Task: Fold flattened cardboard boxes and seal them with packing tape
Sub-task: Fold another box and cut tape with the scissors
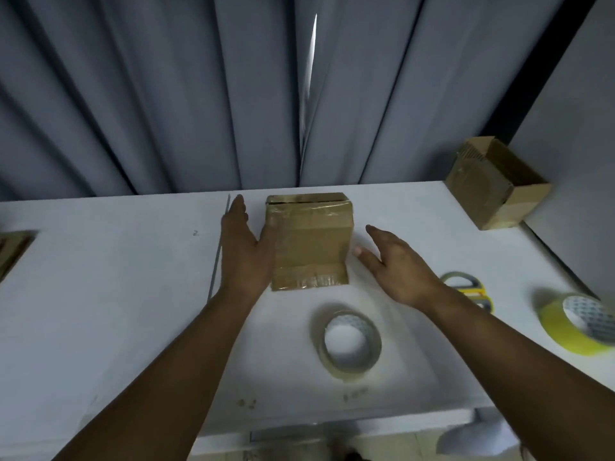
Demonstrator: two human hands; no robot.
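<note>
Standing mid-table: taped cardboard box (312,241) on the table (100,294), nearer its far edge.
Left hand (243,251): flat, fingers straight, thumb against the box's left side.
Right hand (399,267): spread, empty, just beside the box's right side; contact unclear, blurred.
Clear tape roll (347,372): lying flat towards the near edge.
Yellow tape roll (559,331): right edge, cut off.
Grey-and-yellow tool (472,292): half hidden behind the right wrist; kind unclear.
Flat cardboard (13,251): left edge, mostly cut off.

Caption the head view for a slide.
The left hand touches the taped box, the right hand hovers open beside it; a tape roll lies nearer on the white table.
</note>
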